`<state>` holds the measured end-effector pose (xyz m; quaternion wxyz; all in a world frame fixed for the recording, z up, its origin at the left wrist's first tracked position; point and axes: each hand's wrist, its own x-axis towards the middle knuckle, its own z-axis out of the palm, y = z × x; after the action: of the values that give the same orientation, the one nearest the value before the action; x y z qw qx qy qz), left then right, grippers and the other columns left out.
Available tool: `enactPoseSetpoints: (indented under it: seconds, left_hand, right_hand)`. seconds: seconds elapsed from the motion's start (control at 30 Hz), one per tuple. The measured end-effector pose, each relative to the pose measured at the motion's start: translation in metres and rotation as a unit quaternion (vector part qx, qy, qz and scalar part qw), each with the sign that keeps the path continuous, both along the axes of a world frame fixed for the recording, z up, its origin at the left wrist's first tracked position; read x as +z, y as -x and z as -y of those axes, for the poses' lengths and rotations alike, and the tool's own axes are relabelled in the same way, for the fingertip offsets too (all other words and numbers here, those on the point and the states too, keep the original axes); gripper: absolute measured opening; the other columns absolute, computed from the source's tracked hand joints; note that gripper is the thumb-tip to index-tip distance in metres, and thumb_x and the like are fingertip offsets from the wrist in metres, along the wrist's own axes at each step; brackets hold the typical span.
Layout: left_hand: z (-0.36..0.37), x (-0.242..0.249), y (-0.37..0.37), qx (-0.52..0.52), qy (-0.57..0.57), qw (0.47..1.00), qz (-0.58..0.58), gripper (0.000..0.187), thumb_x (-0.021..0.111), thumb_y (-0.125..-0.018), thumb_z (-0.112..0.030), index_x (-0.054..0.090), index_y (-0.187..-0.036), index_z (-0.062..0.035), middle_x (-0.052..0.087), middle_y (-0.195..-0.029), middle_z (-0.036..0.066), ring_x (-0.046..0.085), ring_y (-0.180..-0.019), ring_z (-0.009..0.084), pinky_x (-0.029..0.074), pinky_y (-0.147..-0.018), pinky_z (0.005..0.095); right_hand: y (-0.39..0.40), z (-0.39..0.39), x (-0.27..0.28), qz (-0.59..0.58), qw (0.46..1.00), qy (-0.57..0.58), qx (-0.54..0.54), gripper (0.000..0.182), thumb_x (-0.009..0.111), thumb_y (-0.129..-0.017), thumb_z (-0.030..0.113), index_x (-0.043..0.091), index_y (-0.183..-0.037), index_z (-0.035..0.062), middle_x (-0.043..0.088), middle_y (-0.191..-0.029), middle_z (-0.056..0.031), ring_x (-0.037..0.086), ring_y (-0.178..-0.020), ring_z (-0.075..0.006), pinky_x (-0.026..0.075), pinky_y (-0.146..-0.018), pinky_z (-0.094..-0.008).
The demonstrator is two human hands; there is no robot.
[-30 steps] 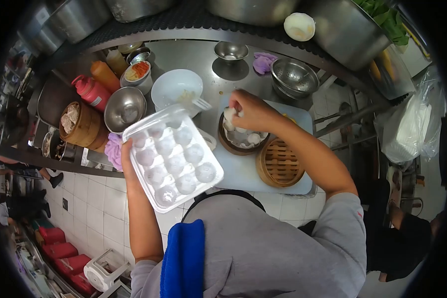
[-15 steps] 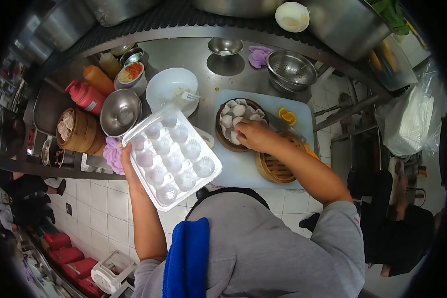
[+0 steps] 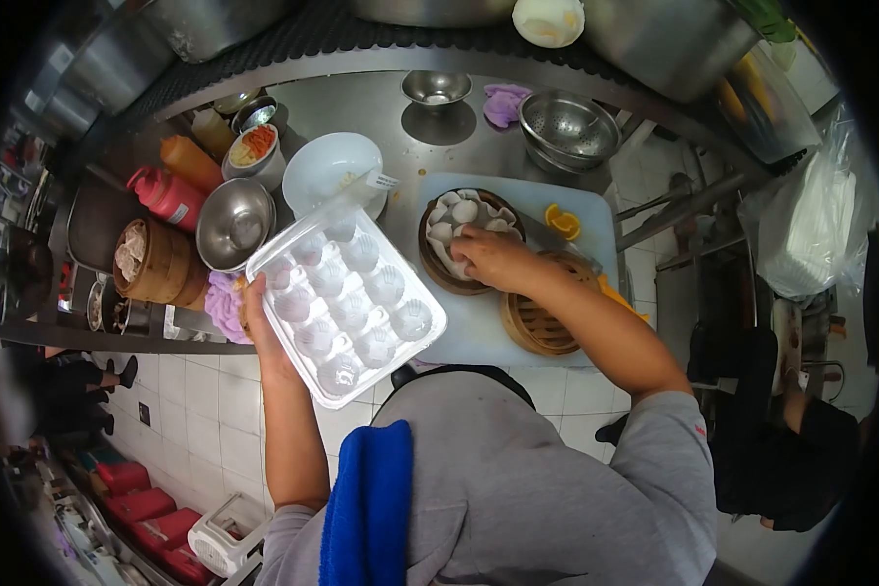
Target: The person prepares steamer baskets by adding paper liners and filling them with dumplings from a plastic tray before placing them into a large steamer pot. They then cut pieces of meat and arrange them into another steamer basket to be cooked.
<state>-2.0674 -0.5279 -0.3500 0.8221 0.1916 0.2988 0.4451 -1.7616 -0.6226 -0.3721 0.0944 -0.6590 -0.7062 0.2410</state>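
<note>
My left hand (image 3: 260, 322) grips the left edge of a clear plastic tray (image 3: 347, 303) with round hollows, held tilted above the counter's front edge. My right hand (image 3: 493, 260) reaches into a round bamboo steamer (image 3: 428, 244), its fingers pinched; what is between them is too hidden to make out. White round pieces (image 3: 465, 212) lie in the steamer on a pale liner. The steamer stands on a white cutting board (image 3: 449, 337). Partly under my right forearm is a slatted bamboo piece (image 3: 542, 327).
Orange slices (image 3: 562, 222) lie on the board's right side. Behind are a colander (image 3: 568, 132), a small metal bowl (image 3: 437, 90) and a white bowl (image 3: 327, 161). At left are a metal bowl (image 3: 234, 225), bottles and another steamer (image 3: 156, 264). A shelf edge crosses above.
The tray has shifted slightly to the right with my left hand. My right hand has moved a little left at the steamer, and fewer white pieces show there. The view has shifted slightly.
</note>
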Motion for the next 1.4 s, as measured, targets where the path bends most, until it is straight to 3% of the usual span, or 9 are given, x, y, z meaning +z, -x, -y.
enactPoseSetpoints:
  seconds: [0.47, 0.57, 0.67, 0.73, 0.93, 1.07, 1.27, 1.33, 1.4]
  left_hand:
    - [0.024, 0.019, -0.009, -0.03, 0.022, 0.999, 0.037, 0.055, 0.048, -0.086, -0.039, 0.048, -0.128, -0.0039, 0.055, -0.124, 0.015, 0.054, -0.113, 0.0298, 0.045, -0.096, 0.0437]
    - [0.025, 0.013, -0.028, -0.051, 0.022, 0.997, 0.045, 0.054, 0.048, -0.086, -0.038, 0.048, -0.128, -0.0036, 0.055, -0.123, 0.016, 0.054, -0.113, 0.03, 0.044, -0.098, 0.0427]
    - [0.029, 0.011, -0.061, -0.068, 0.012, 0.997, 0.036, 0.054, 0.044, -0.091, -0.042, 0.047, -0.129, -0.0037, 0.054, -0.125, 0.015, 0.054, -0.113, 0.0299, 0.043, -0.099, 0.0413]
    - [0.042, 0.017, -0.09, -0.079, -0.011, 0.997, 0.013, 0.058, 0.042, -0.093, -0.047, 0.045, -0.131, -0.0041, 0.053, -0.127, 0.015, 0.053, -0.114, 0.03, 0.042, -0.099, 0.0417]
    - [0.029, -0.013, -0.08, -0.14, -0.258, 0.918, -0.265, 0.052, 0.038, -0.098, -0.045, 0.047, -0.131, -0.0057, 0.052, -0.127, 0.009, 0.055, -0.098, 0.0166, 0.045, -0.081, 0.0313]
    - [0.036, -0.039, -0.069, -0.228, -0.285, 0.867, -0.338, 0.035, 0.061, -0.089, -0.02, 0.055, -0.121, -0.0077, 0.058, -0.101, 0.003, 0.057, -0.081, 0.0108, 0.045, -0.073, 0.0229]
    - [0.077, -0.044, -0.095, -0.265, -0.528, 0.743, -0.314, 0.034, 0.068, -0.081, -0.013, 0.057, -0.112, -0.0044, 0.056, -0.113, 0.009, 0.059, -0.076, 0.0157, 0.049, -0.069, 0.0272]
    - [0.094, -0.045, -0.104, -0.275, -0.607, 0.683, -0.301, 0.035, 0.069, -0.079, -0.013, 0.058, -0.111, -0.0042, 0.055, -0.116, 0.011, 0.06, -0.077, 0.02, 0.05, -0.07, 0.0306]
    - [0.111, -0.05, -0.117, -0.257, -0.699, 0.603, -0.286, 0.037, 0.069, -0.077, -0.014, 0.058, -0.111, -0.0047, 0.054, -0.117, 0.012, 0.062, -0.078, 0.0249, 0.051, -0.072, 0.0343]
  right_hand:
    - [-0.008, 0.012, 0.013, -0.023, 0.996, -0.085, 0.012, 0.033, 0.061, -0.084, 0.014, 0.053, -0.116, 0.0082, 0.054, -0.111, -0.0121, 0.059, -0.097, -0.028, 0.048, -0.081, -0.0355]
    - [-0.009, 0.019, 0.066, -0.193, 0.97, 0.089, -0.118, 0.04, 0.059, -0.088, 0.019, 0.049, -0.124, 0.0065, 0.057, -0.116, -0.0113, 0.057, -0.103, -0.023, 0.045, -0.088, -0.0325]
    - [-0.004, 0.043, 0.041, -0.372, 0.921, 0.076, -0.088, 0.055, 0.06, -0.087, 0.031, 0.043, -0.131, 0.001, 0.059, -0.115, -0.018, 0.058, -0.104, -0.0229, 0.043, -0.091, -0.032]
    - [-0.007, 0.065, 0.031, -0.323, 0.944, -0.015, -0.072, 0.059, 0.06, -0.088, 0.036, 0.042, -0.131, -0.0005, 0.059, -0.114, -0.0172, 0.057, -0.106, -0.0225, 0.043, -0.092, -0.0331]
    - [-0.078, 0.208, 0.074, -0.473, 0.78, -0.026, -0.409, 0.034, 0.068, -0.084, 0.018, 0.059, -0.112, 0.0014, 0.065, -0.095, -0.0045, 0.062, -0.082, -0.0119, 0.052, -0.074, -0.0268]
    - [-0.135, 0.348, 0.068, -0.41, 0.691, -0.121, -0.583, 0.035, 0.068, -0.081, 0.011, 0.058, -0.112, -0.0014, 0.065, -0.097, -0.0083, 0.064, -0.083, -0.0155, 0.053, -0.075, -0.0295]
    - [-0.184, 0.462, -0.045, -0.36, 0.58, -0.169, -0.711, 0.039, 0.063, -0.087, 0.029, 0.057, -0.117, 0.005, 0.065, -0.097, -0.0063, 0.064, -0.086, -0.0181, 0.052, -0.071, -0.0335]
    - [-0.167, 0.438, -0.047, -0.377, 0.454, -0.125, -0.798, 0.044, 0.06, -0.087, 0.039, 0.059, -0.113, 0.0035, 0.066, -0.101, -0.0097, 0.065, -0.089, -0.0241, 0.051, -0.074, -0.0377]
    - [-0.237, 0.483, -0.134, 0.125, 0.694, -0.015, -0.709, 0.053, 0.058, -0.086, 0.048, 0.06, -0.11, 0.0011, 0.066, -0.105, -0.0144, 0.064, -0.094, -0.03, 0.049, -0.08, -0.0401]
